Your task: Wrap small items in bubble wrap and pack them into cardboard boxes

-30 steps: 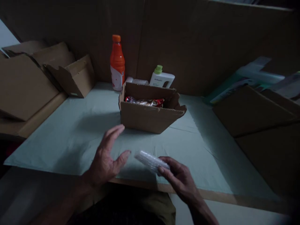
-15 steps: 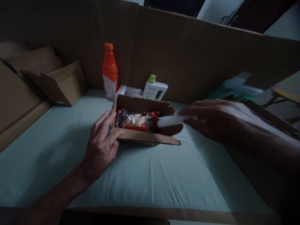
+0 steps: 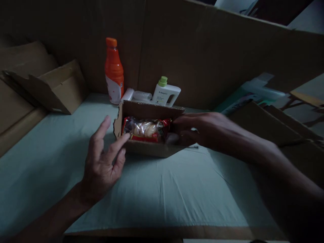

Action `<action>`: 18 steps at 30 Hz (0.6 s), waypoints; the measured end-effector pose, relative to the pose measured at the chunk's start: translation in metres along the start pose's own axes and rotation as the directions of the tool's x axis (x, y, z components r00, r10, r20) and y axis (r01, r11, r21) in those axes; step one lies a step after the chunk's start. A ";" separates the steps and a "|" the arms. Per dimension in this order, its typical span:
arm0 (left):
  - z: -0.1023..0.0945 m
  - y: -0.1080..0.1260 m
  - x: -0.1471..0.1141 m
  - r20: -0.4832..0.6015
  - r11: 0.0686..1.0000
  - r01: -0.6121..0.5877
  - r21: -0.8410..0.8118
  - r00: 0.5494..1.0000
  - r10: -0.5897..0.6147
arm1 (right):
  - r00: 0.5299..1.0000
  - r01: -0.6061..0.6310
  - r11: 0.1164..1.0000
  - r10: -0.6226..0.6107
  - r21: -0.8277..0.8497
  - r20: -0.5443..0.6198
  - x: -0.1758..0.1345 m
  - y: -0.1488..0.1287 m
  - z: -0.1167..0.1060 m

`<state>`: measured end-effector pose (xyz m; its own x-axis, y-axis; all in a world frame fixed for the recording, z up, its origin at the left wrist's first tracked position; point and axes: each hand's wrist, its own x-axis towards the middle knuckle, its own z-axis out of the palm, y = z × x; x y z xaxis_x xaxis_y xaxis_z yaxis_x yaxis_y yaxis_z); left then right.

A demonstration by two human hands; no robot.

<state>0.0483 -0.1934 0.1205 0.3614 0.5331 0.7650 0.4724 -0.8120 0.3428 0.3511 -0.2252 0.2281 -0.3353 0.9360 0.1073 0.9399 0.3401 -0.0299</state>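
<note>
A small open cardboard box (image 3: 149,150) stands on the cloth-covered table. Inside it lies a clear and red food packet (image 3: 145,130) with pale round pieces showing through. My left hand (image 3: 103,160) is at the box's left front corner, fingers spread, one fingertip at or just over the rim; it holds nothing. From the right, my right hand (image 3: 199,126) reaches into the right end of the box, fingers bent downward. By those fingertips is a blurred pale object (image 3: 172,138), apparently in their grip; its kind cannot be made out. The fingers partly hide that end.
Behind the box stand an orange bottle (image 3: 114,72) and a white jug with a green cap (image 3: 165,92), with clear plastic pieces (image 3: 141,96) between them. Cardboard boxes (image 3: 57,87) sit at left. A teal-filled bottle (image 3: 249,92) and more cardboard (image 3: 265,123) are at right.
My right hand has moved left and down into the box with the pale object. My left hand has loosened from the box's left side, its fingers spreading. The view has shifted slightly.
</note>
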 end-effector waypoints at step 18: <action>0.078 0.024 -0.031 0.306 0.590 0.530 -0.609 0.844 -0.442 | 0.728 -0.374 0.650 0.647 0.661 -0.225 -0.092 -0.012 0.108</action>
<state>0.1112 -0.2107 0.0621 0.3420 0.8809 0.3272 -0.0193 -0.3415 0.9397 0.3640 -0.3057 0.1109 0.3787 0.8815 0.2822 0.6938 -0.0686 -0.7169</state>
